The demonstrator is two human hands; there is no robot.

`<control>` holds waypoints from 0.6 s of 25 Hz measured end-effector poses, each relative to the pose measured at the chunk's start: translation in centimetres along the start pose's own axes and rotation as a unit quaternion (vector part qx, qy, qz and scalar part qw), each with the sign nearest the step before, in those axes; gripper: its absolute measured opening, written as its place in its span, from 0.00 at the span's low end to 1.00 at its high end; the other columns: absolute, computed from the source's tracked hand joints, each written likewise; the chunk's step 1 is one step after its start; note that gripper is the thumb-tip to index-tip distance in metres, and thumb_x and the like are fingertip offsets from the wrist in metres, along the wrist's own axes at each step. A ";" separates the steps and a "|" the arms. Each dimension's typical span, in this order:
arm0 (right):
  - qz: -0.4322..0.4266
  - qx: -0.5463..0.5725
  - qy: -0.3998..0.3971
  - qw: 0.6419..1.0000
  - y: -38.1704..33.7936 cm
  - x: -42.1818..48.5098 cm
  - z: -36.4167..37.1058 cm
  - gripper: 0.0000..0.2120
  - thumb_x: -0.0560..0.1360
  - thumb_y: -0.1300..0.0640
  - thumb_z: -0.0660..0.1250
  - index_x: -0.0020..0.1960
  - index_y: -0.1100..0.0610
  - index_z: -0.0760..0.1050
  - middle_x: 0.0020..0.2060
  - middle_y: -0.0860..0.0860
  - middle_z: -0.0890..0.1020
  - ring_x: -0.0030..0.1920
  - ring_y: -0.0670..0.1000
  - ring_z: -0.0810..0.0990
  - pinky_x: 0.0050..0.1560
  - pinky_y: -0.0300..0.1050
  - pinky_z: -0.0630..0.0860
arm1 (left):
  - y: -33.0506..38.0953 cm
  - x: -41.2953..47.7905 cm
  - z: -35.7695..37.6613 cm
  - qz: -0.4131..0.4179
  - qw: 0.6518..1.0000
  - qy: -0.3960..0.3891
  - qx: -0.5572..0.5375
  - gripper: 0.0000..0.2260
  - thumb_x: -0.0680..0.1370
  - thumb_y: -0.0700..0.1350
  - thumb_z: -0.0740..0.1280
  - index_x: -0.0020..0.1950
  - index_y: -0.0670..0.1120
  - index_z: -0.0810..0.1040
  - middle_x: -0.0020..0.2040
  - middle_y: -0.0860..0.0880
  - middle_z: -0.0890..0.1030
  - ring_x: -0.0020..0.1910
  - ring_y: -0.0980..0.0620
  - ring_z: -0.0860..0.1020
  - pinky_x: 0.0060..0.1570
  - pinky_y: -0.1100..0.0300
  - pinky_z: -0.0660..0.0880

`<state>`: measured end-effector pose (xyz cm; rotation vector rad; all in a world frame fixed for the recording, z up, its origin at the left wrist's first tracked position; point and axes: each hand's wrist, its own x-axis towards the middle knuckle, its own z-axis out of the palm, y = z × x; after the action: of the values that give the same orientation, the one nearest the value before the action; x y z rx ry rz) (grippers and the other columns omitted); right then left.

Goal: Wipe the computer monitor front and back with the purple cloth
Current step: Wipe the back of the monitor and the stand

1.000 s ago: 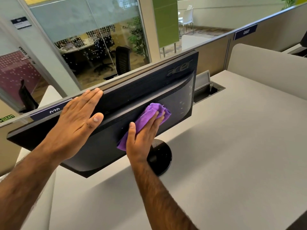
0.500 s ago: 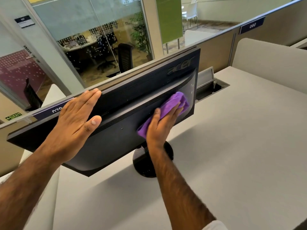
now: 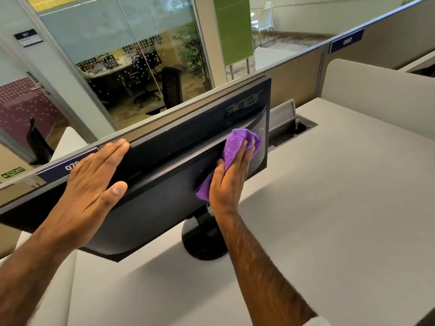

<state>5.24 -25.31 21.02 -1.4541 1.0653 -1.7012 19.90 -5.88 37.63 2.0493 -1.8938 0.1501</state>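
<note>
This is an open-plan office. A grey desk [image 3: 329, 208] with a cable hatch [image 3: 292, 128] sits between beige partitions [image 3: 294, 76] carrying numbered seat labels [image 3: 346, 41]. A glass-walled meeting room [image 3: 131, 74] beyond holds black swivel chairs [image 3: 171, 88], and a green exit sign [image 3: 13, 172] shows at left.

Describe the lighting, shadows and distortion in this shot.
Head view: soft, even daylight; the monitor casts a broad faint shadow on the desk; wide-angle lens bows the partition rail; glass wall shows mild reflections; focus sharp on both hands.
</note>
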 end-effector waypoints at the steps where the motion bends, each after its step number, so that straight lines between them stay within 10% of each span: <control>1: 0.012 0.004 0.008 1.000 0.3 1.4 -0.7 0.31 0.83 0.52 0.58 0.82 0.57 0.52 0.81 0.51 0.55 0.81 0.53 0.56 0.78 0.54 0.63 | 0.0 0.1 0.0 0.001 1.000 -0.002 0.001 0.33 0.81 0.68 0.42 0.84 0.55 0.53 0.84 0.56 0.54 0.83 0.54 0.51 0.79 0.37 0.50; 6: 0.134 0.076 0.031 0.988 0.9 5.5 -2.8 0.32 0.81 0.45 0.54 0.82 0.53 0.52 0.80 0.50 0.58 0.78 0.50 0.61 0.69 0.25 0.60 | 0.6 0.7 0.4 -0.017 1.000 0.013 0.012 0.31 0.83 0.65 0.40 0.84 0.54 0.53 0.84 0.56 0.54 0.83 0.55 0.51 0.79 0.39 0.50; 10: 0.111 0.060 0.013 0.992 1.5 4.1 -2.5 0.30 0.82 0.41 0.54 0.81 0.42 0.49 0.81 0.46 0.58 0.78 0.51 0.62 0.73 0.55 0.70 | 4.4 3.4 1.3 -0.029 0.999 -0.016 0.004 0.33 0.81 0.67 0.35 0.84 0.56 0.49 0.84 0.60 0.47 0.81 0.62 0.43 0.80 0.54 0.41; 15: 0.134 0.069 0.014 0.989 1.1 3.9 -2.5 0.31 0.81 0.40 0.53 0.81 0.39 0.46 0.81 0.44 0.56 0.79 0.51 0.60 0.73 0.60 0.70 | 10.1 11.8 3.9 -0.005 0.998 -0.061 -0.018 0.35 0.79 0.69 0.35 0.84 0.55 0.48 0.83 0.60 0.47 0.79 0.68 0.41 0.80 0.59 0.41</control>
<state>2.11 -28.82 21.67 -1.1484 1.0809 -1.5731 10.64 -18.77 39.43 2.0863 -1.9423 -0.0125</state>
